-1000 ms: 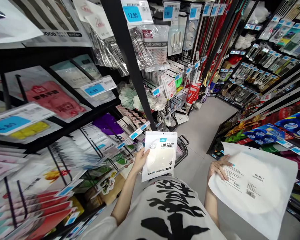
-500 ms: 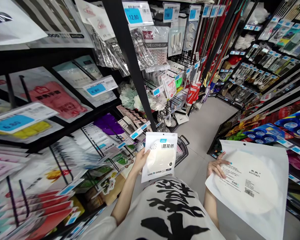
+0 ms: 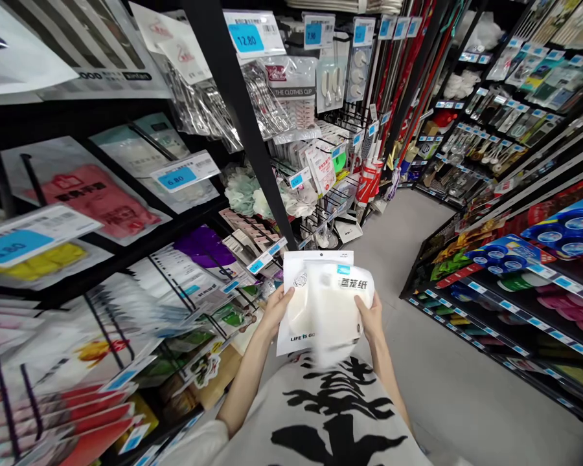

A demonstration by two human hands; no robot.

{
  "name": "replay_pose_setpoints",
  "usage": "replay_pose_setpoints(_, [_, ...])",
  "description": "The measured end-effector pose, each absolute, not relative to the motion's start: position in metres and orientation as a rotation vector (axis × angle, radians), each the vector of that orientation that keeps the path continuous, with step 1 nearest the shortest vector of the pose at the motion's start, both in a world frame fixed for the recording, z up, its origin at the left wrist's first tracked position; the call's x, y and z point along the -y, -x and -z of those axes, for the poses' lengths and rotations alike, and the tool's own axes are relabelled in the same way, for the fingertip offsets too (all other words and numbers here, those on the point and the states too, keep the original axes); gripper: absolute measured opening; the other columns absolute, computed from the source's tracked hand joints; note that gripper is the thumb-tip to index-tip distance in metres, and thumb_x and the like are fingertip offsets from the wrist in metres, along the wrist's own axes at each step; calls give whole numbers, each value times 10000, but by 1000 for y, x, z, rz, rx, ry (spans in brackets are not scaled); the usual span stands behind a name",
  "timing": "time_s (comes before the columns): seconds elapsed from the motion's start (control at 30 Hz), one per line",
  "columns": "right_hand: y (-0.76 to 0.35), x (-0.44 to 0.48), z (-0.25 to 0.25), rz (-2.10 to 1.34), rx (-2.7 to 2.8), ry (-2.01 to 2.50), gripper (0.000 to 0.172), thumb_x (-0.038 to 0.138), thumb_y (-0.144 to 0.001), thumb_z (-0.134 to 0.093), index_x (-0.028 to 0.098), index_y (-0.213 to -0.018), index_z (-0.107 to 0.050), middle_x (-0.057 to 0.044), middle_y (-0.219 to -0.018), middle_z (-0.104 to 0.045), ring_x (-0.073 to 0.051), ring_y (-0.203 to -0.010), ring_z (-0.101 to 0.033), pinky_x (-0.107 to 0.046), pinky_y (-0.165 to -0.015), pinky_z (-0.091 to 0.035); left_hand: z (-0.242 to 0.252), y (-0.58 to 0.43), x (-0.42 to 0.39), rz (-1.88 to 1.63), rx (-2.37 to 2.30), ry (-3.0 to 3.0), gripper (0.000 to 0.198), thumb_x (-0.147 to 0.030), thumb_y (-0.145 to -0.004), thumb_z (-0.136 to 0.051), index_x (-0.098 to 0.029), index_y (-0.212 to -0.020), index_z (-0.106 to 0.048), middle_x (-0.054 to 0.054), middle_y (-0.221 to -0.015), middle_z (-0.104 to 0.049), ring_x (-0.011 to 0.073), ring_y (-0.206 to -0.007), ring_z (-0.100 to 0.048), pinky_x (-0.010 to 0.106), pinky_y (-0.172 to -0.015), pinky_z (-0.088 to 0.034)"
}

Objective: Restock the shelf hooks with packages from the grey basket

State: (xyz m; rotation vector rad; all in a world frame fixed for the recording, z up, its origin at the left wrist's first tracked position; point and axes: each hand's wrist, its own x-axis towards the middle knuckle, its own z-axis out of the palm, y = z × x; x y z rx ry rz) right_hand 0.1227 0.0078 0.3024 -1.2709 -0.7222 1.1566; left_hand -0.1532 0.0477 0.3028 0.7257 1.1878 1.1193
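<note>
Packets (image 3: 298, 307) of thin white plastic, two, are overlapping between left hand (image 3: 274, 310) and right hand (image 3: 372, 317), each closed, pinching one.

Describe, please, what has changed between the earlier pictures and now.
The right hand has swung its white packet inward from the right; its back showed before, its printed front now, blurred and overlapping the other packet. Neither packet was let go. The left hand keeps its hold on the other packet, in much the same place.
</note>
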Motion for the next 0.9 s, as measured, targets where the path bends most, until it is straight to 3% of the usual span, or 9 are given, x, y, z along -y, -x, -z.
replay_pose_setpoints(0.07, [-114,-11,-303,-1198,715,1292,641,447,-738,-831,213,-1292,-608,-110,-1260,-717,-289,-1058,-697,-424,-880,-603,-307,151,-49,-1122,-1164,-711,731,-599,-727,-820,-145,-1275,-654,156,-1198,-751,315,-980,-736,357,-778,-598])
replay_pose_setpoints(0.13, [-110,-11,-303,-1266,695,1270,619,446,-761,-823,221,-1294,-599,-109,-1272,-713,-301,-1105,-691,-441,-914,-598,-308,150,-49,-1118,-1146,-693,750,-599,-724,-821,-143,-1292,-643,151,-1171,-761,317,-959,-743,363,-771,-599])
replay_pose_setpoints(0.3, [-108,-8,-307,-1349,683,1261,521,480,-791,-800,206,-1208,-652,-115,-1251,-725,-304,-1100,-700,-438,-920,-600,-303,150,-44,-1091,-1112,-683,813,-586,-698,-844,-152,-1347,-614,144,-1120,-778,338,-943,-752,389,-760,-608])
replay_pose_setpoints(0.43, [-108,-6,-311,-1449,648,1215,541,513,-756,-823,198,-1171,-675,-123,-1219,-742,-322,-1081,-714,-461,-895,-615,-303,147,-37,-1067,-1086,-640,773,-521,-701,-864,-206,-1359,-608,131,-1168,-768,335,-919,-759,379,-712,-612])
replay_pose_setpoints(0.6, [-108,-4,-309,-1424,665,1164,523,494,-762,-827,196,-1164,-674,-113,-1127,-775,-298,-945,-753,-445,-839,-630,-302,149,-31,-1077,-1132,-519,621,-544,-745,-825,-223,-1257,-682,100,-1197,-762,302,-948,-754,368,-757,-619])
replay_pose_setpoints(0.73, [-111,-3,-304,-1382,700,1196,467,462,-782,-814,198,-1137,-664,-108,-1113,-774,-280,-921,-753,-414,-815,-630,-300,153,-26,-1037,-1129,-511,588,-606,-745,-801,-177,-1143,-744,125,-1189,-763,333,-1027,-735,379,-810,-614])
replay_pose_setpoints(0.9, [-111,-1,-305,-1382,667,1217,648,434,-762,-833,245,-1298,-523,-82,-1096,-777,-277,-901,-759,-401,-774,-634,-296,152,-21,-1005,-1161,-608,615,-554,-685,-860,-177,-1156,-743,128,-1160,-772,380,-1070,-717,388,-787,-610])
